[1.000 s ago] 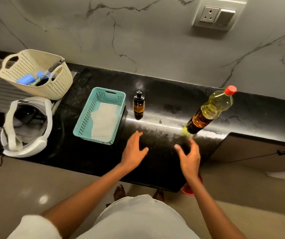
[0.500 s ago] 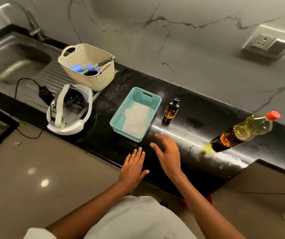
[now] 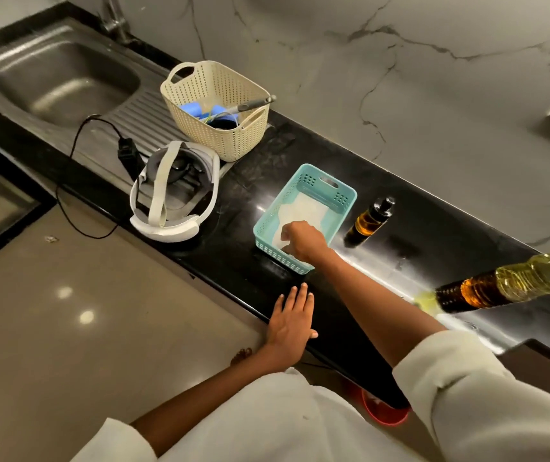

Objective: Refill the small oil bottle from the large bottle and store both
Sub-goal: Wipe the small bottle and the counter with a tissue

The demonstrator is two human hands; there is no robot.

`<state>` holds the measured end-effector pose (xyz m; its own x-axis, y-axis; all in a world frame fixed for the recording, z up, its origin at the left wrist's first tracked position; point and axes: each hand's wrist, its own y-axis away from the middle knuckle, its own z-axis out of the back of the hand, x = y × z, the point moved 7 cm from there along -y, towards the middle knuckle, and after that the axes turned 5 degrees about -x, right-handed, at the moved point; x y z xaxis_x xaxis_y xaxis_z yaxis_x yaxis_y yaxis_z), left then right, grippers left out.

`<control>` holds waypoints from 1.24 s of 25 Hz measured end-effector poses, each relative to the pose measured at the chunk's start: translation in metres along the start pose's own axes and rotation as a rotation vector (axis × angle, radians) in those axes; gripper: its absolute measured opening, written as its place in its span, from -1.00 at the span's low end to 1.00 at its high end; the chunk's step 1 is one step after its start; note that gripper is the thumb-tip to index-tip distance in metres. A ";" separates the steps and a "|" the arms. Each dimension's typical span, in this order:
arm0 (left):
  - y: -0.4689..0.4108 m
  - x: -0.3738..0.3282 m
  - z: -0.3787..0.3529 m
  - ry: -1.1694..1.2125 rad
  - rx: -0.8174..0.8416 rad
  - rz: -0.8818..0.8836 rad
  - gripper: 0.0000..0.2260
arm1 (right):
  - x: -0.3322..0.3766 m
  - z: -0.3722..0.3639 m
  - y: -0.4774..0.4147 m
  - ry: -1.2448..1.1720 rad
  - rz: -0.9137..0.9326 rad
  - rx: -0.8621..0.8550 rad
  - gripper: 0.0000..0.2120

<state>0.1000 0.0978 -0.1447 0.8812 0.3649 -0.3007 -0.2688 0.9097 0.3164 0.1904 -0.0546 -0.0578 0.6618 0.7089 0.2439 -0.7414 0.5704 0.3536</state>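
Since half a second earlier, the right hand [image 3: 303, 241] had reached into the shallow turquoise plastic basket [image 3: 343, 198], fingers curled on the white folded cloth [image 3: 303, 210], likely for wiping drips. Left hand [image 3: 291, 323] lay flat, fingers spread, bracing on the black counter [image 3: 233, 258]. Right of the basket stood the small amber oil bottle [image 3: 368, 221]; the large red-capped oil bottle [image 3: 513, 283] farther right, unobstructed.

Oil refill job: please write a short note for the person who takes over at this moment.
Right hand: inside the teal basket, fingers closing on the white cloth; grip not clear.
Left hand: flat and open on the counter edge, holding nothing.
Small oil bottle: upright beside the basket, cap on.
Large oil bottle: standing further right, untouched.
Done: nothing poured.
Left: open both, refill, close, store.
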 end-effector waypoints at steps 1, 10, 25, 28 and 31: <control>0.000 0.000 -0.001 0.010 -0.003 0.005 -0.13 | 0.002 -0.003 -0.003 0.011 0.004 -0.006 -0.65; -0.013 -0.003 -0.001 0.029 -0.018 0.025 -0.10 | 0.015 -0.004 -0.014 0.154 0.070 -0.040 -0.84; -0.013 -0.005 0.005 -0.023 -0.014 -0.002 -0.10 | -0.004 0.017 -0.007 -0.044 -0.028 -0.232 -0.85; -0.012 -0.005 0.007 -0.013 -0.010 0.002 -0.11 | -0.006 0.017 -0.005 -0.072 -0.046 -0.232 -0.85; -0.011 -0.005 0.009 -0.004 -0.010 0.004 -0.12 | -0.006 0.017 -0.004 -0.100 -0.072 -0.235 -0.87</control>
<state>0.1017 0.0842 -0.1385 0.8814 0.3680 -0.2961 -0.2762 0.9101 0.3090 0.1909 -0.0677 -0.0455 0.7127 0.6251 0.3183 -0.6899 0.7068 0.1565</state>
